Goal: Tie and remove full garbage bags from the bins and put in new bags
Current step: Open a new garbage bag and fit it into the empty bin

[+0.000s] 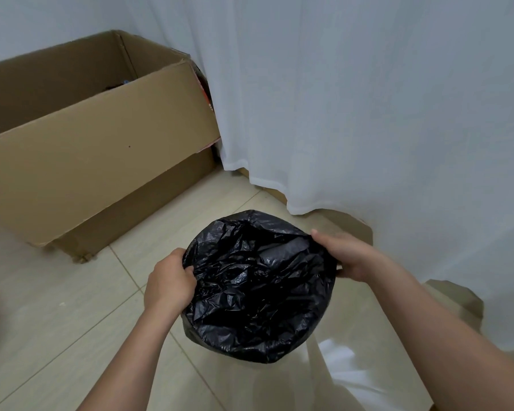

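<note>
A crumpled black garbage bag [258,286] lines a round bin on the tiled floor, its edge folded over the rim so that the bin itself is almost wholly hidden. My left hand [168,284] grips the bag's edge on the left side of the rim, fingers curled over the plastic. On the right side, my right hand [343,256] holds the bag's edge at the rim, thumb on top and fingers underneath. The bag's inside looks dark and wrinkled; I cannot tell what lies in it.
A large open cardboard box [95,161] stands on the floor to the left, against the wall. A white curtain [368,114] hangs behind and to the right of the bin, reaching the beige tiled floor [72,315].
</note>
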`<action>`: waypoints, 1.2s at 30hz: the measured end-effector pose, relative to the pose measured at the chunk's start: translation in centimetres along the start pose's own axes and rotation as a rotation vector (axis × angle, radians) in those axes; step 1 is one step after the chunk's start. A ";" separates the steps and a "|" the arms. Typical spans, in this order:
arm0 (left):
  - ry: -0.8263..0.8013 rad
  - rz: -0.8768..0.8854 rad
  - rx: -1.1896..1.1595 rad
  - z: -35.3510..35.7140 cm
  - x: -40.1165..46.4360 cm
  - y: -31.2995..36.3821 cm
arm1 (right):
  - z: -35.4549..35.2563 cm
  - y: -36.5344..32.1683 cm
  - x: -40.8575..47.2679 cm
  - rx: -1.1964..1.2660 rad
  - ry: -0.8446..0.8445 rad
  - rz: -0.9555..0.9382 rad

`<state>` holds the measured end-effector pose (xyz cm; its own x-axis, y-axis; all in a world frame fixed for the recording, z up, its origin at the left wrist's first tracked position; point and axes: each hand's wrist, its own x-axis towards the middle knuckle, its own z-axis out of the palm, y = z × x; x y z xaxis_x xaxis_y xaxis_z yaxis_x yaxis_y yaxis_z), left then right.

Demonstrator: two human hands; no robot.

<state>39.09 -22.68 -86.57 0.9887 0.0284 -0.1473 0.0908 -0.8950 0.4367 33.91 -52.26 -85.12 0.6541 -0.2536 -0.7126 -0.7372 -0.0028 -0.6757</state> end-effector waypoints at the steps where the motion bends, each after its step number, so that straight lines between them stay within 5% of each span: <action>1: 0.000 -0.002 -0.002 0.0 0.0 -0.1 | 0.1 0.1 0.0 -0.005 -0.007 0.023; 5: -0.005 -0.019 -0.037 0.1 0.1 -0.2 | -0.1 -0.6 0.0 -0.143 0.099 -0.034; 10: -0.016 -0.079 -0.092 0.3 0.1 -0.3 | 0.4 0.5 -0.9 -0.350 -0.039 0.134; 15: -0.086 -0.141 -0.243 0.2 0.0 0.2 | 0.9 -1.6 -2.0 -0.412 0.282 -0.326; 17: -0.076 -0.139 -0.195 -0.2 -0.2 0.4 | 1.2 -1.4 -2.4 -0.493 0.314 -0.370; 22: -0.278 0.038 -0.341 -0.7 -1.0 1.0 | 2.5 0.7 -2.6 -0.341 -0.011 -0.325; 28: -0.533 -0.018 -0.450 -1.0 -1.7 0.1 | 1.5 2.1 -1.2 -0.120 -0.177 -0.003; 32: -0.380 -0.020 -0.278 -1.3 -2.0 0.9 | 0.8 1.5 -1.0 -0.332 -0.042 -0.152; 36: -0.080 0.328 0.126 -0.4 -3.0 2.3 | 2.3 1.0 -1.2 -0.564 0.187 -0.646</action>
<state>36.43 -24.67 -84.72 0.9497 -0.3002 -0.0888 -0.2503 -0.8985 0.3606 32.77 -49.73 -85.32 0.9704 -0.1915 -0.1474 -0.2387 -0.6656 -0.7071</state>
